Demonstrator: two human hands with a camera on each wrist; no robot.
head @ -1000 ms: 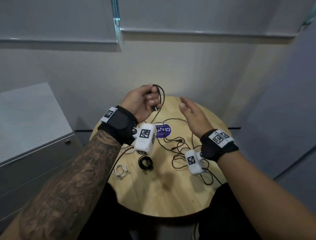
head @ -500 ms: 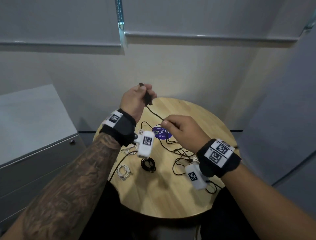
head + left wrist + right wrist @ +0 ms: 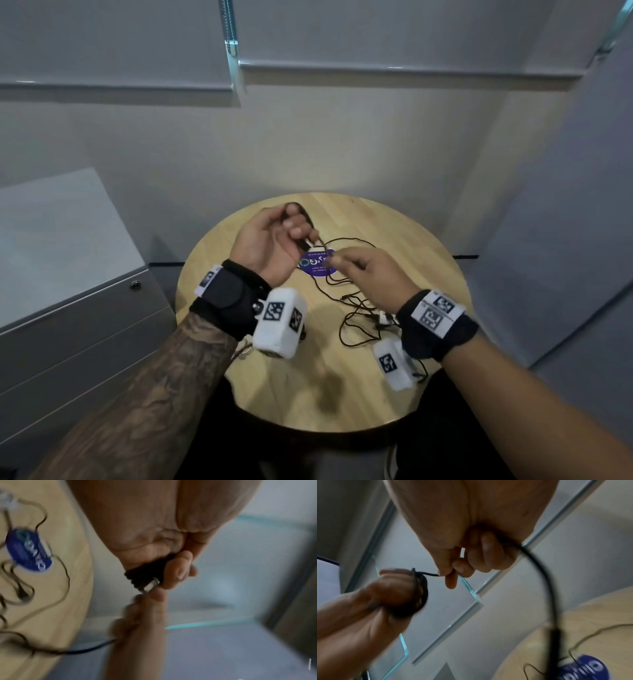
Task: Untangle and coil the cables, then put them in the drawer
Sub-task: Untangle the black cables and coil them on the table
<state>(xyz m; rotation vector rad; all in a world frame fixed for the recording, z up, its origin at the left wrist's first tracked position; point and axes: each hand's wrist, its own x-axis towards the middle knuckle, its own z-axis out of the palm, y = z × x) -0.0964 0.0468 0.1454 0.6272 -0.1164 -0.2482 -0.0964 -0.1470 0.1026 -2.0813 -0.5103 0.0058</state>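
A black cable coil point(image 3: 306, 219) is wound round the fingers of my left hand point(image 3: 291, 229), which holds it above the far side of the round wooden table point(image 3: 394, 394). In the left wrist view the coil point(image 3: 147, 572) shows a silver plug point(image 3: 152, 584) at its end. My right hand point(image 3: 337, 262) is close beside it and pinches the same cable's loose strand point(image 3: 429, 574) between thumb and forefinger. The rest of that cable point(image 3: 544, 574) hangs from the right hand down to the table. Loose tangled black cables point(image 3: 356, 308) lie under my right wrist.
A blue round sticker point(image 3: 317, 265) sits mid-table under the hands. A grey drawer cabinet point(image 3: 68, 308) with a lock stands at the left, its drawers shut. A white cable bundle point(image 3: 244, 351) peeks out below my left wrist camera. The table's near half is bare wood.
My right hand, open a second ago, has taken the cable in a pinch and come up close to the left hand. The left hand has come down with the coil.
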